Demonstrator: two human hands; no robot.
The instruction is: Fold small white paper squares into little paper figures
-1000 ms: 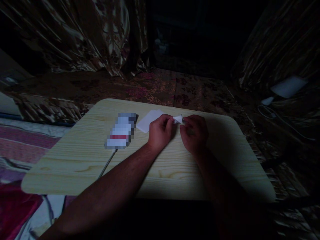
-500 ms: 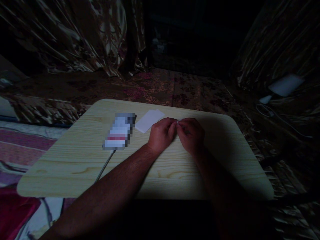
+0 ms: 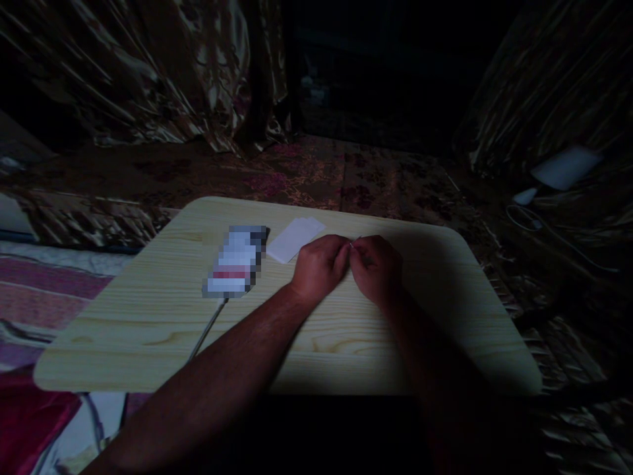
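Since the earlier frame our left hand (image 3: 319, 267) and right hand (image 3: 376, 269) have closed together over the paper (image 3: 352, 243), pinching it, pressing against the table (image 3: 148, 297) to flatten it.

The scene is very dim, lit by one weak pool of light on the pale wooden table (image 3: 148, 310) to the left of the hands. The left hand (image 3: 319, 267) catches some of that light; the right hand (image 3: 376, 270) is darker, and a soft shadow spreads over the table to its right. The near forearms fade into black. The curtains (image 3: 148, 72) beyond the hands show faint sheen. Edges bend outward and detail is grainy; a pixelated patch (image 3: 236, 262) lies left of the hands
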